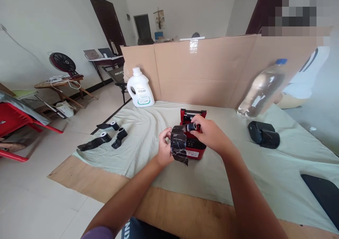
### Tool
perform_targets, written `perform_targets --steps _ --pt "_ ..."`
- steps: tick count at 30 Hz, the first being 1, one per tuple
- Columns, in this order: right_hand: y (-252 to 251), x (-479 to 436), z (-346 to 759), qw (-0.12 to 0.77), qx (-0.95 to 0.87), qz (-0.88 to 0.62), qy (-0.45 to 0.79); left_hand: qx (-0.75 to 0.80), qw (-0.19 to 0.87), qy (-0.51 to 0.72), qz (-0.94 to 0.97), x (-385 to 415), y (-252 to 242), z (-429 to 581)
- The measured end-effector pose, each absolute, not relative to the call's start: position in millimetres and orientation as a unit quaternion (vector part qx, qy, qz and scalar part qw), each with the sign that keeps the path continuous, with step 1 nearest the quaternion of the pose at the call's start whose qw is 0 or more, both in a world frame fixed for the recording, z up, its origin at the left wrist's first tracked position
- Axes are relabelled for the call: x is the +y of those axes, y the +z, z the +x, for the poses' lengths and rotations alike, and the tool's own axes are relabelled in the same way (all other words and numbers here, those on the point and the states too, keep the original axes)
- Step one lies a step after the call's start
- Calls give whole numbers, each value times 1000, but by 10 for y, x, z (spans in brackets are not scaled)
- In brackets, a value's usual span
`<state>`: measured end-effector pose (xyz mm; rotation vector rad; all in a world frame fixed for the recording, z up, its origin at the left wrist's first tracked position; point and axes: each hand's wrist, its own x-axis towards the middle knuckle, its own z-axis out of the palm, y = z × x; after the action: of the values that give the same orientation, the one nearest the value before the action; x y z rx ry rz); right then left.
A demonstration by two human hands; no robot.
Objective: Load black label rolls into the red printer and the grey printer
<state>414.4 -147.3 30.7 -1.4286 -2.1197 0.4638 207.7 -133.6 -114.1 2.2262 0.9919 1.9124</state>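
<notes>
My right hand (208, 131) grips a small roll (191, 127) of black film with a pale core. From that roll hangs a loose, curling black strip (178, 143) with light marks on it. The strip's left edge is pinched by my left hand (165, 147), whose fingertips are partly hidden behind it. Right behind and below both hands stands a red and black box-shaped device (196, 150), like a small label printer, with its lid (193, 114) raised. A white label is on its front. The hands and strip cover part of its top.
Several black rolls with loose tails (104, 136) lie at left. A white jug (140, 88), a cardboard screen (196, 71) and a leaning clear bottle (262, 87) line the back. A black device (263, 134) and a dark flat panel (321, 193) are at right. A person (309, 69) is behind the screen.
</notes>
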Motion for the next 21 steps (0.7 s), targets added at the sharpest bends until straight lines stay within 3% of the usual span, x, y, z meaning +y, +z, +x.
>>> perform_targets --steps 3,11,21 --pt "244 -1439 4192 243 -790 -531 185 279 -30 588 759 -1303 -1055 2043" --pt "127 -1371 4124 116 -743 -648 125 272 -11 547 792 -1353 -864 2046" --pt "-154 -1204 4052 172 -695 -692 93 276 11 556 784 -1332 -871 2022"
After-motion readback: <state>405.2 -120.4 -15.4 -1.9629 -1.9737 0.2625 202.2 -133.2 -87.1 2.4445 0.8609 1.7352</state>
